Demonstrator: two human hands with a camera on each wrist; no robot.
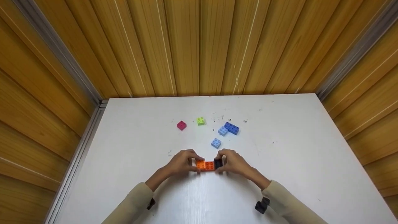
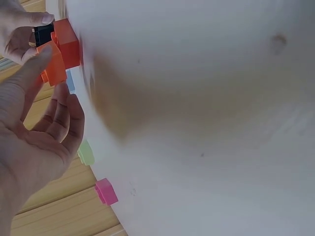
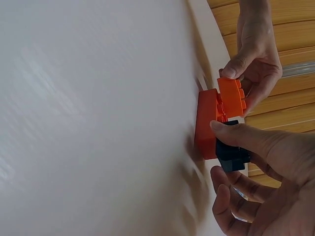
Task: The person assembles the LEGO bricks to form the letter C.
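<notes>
A long red-orange brick [image 1: 210, 166] lies on the white table, studs up, between the two hands. My left hand [image 1: 182, 162] pinches a lighter orange brick [image 3: 231, 97] between thumb and fingers at the long brick's left end. In the right wrist view this orange brick looks slightly tilted and juts past that end. At the opposite end, my right hand [image 1: 233, 162] pinches a black brick [image 3: 230, 156] with thumb and fingers. Some studs of the long brick show between the two smaller bricks.
Beyond the hands lie a light blue brick [image 1: 216, 143], another light blue brick [image 1: 222, 131] against a longer dark blue brick [image 1: 232, 128], a lime green brick [image 1: 201, 121] and a magenta brick [image 1: 181, 125]. Wood-patterned walls [image 1: 199, 46] stand around the white table [image 1: 130, 130].
</notes>
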